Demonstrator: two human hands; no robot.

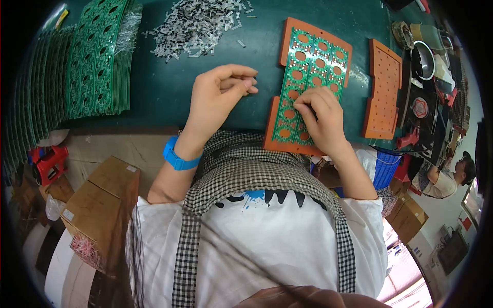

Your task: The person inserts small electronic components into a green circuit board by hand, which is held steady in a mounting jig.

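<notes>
My left hand (220, 97), with a blue wristband (178, 156) on its wrist, hovers above the green table, its thumb and fingertips pinched together. Whatever may be between them is too small to name. On the right, my right hand (322, 114) rests over a green circuit board panel (297, 75) with rows of oval cutouts. Thumb and forefinger there are drawn together at the panel's surface, hiding anything they hold. An orange tray (287, 31) supports the panel, its rim showing around it. Beyond my left hand lies a heap of small grey and white pieces (197, 25).
Stacked green circuit board panels (95, 56) stand at the left. A second orange tray (382, 90) lies right of the first. Farther right are a metal bowl (424, 59) and a tape roll (419, 107). Cardboard boxes (100, 205) sit below at left; another person (444, 177) is at far right.
</notes>
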